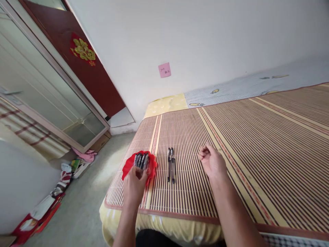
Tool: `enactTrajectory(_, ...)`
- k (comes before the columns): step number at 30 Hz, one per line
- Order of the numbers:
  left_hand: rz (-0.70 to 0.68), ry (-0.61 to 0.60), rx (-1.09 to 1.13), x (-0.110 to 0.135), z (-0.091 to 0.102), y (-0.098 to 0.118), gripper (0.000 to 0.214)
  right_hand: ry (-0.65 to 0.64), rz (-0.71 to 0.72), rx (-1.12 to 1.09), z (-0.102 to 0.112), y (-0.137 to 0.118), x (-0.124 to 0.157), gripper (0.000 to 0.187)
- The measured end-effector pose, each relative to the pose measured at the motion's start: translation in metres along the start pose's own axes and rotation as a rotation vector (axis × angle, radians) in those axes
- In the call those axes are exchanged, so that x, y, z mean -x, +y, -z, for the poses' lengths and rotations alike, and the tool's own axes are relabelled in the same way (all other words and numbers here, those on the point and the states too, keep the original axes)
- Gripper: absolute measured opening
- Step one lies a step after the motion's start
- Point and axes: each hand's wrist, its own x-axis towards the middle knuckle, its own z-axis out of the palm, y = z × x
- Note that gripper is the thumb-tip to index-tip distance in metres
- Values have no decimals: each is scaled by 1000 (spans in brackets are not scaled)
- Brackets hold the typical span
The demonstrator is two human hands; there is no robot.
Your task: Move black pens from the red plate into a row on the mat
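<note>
A red scalloped plate [127, 166] lies near the front left corner of a striped bamboo mat [231, 137] on a bed. Several dark pens [141, 160] lie bunched on the plate. My left hand [134, 185] reaches onto the plate, its fingers closed around the near ends of those pens. To the right of the plate, two dark pens [171, 164] lie side by side on the mat. My right hand [212, 162] rests on the mat further right, curled into a loose fist with nothing visible in it.
The bed's front edge [164, 223] with yellow sheet runs just before me. A white wall with a pink note [164, 70] stands behind. On the floor at left lie clothes and papers [74, 166], beside a glass door [51, 103] and a red door [84, 61].
</note>
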Motion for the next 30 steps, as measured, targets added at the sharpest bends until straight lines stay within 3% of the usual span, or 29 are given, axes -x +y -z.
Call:
enactTrajectory(2,-6,-114,457,5,-4,21,27,-130,-8,109,-2,1,5,34)
enactTrajectory(4,8,-302,846,8,-14,46,34,-285,-36,257,-7,0,13,33)
enactTrajectory(7,37,-463,1104,11,-34,80,41,-435,-92,388,-19,-3,26,40)
enactTrajectory(10,17,-543,1166,13,-53,98,41,-491,-68,385,-27,-6,32,40)
enactTrajectory(13,23,-622,1197,16,-67,102,40,-493,0,440,-26,-9,31,33)
enactTrajectory(17,31,-599,1170,22,-77,99,46,-504,-18,524,-21,-8,28,30)
enactTrajectory(22,7,-546,1124,26,-81,92,45,-448,40,545,-22,1,31,32)
enactTrajectory(25,15,-601,1117,26,-79,90,47,-348,100,550,-23,6,32,34)
enactTrajectory(30,62,-773,1221,21,-70,86,46,-314,125,558,-24,14,39,36)
